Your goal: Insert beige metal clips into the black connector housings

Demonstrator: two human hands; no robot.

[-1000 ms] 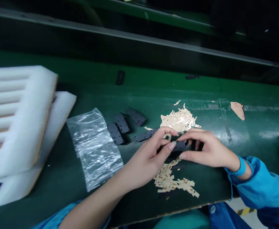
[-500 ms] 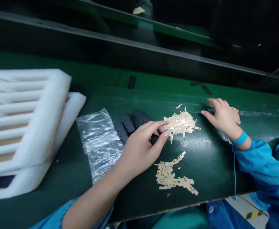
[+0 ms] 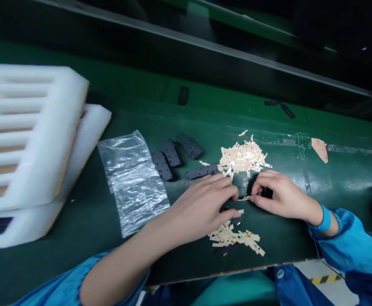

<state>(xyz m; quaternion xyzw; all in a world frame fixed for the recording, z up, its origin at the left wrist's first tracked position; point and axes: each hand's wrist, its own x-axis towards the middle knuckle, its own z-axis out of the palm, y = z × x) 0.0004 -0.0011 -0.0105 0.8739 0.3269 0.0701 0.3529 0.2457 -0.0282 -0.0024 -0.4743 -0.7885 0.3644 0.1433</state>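
My right hand point(image 3: 280, 194) is closed in a pinch on the end of a small cream strip point(image 3: 243, 198). The strip's other end lies close to the fingertips of my left hand point(image 3: 209, 206), whose thumb and curled index finger are apart; whether they touch it is unclear. Below my left thumb lies a loose pile of flat strips with dark holes and brownish marks point(image 3: 237, 241), partly hidden by that hand. Beyond both hands sits a larger heap of cream strips point(image 3: 243, 156).
Several dark perforated plates point(image 3: 170, 153) lie left of the heap, beside a clear plastic bag point(image 3: 138, 187). White slotted foam trays point(image 3: 47, 170) are stacked at the far left. Small black pieces point(image 3: 182, 96) lie at the back, and a tan scrap point(image 3: 320, 149) at the right.
My right hand has come left and nearer, from beside the tan scrap to the strip. My left hand has drawn back from the large heap toward the lower pile. The view has shifted slightly.
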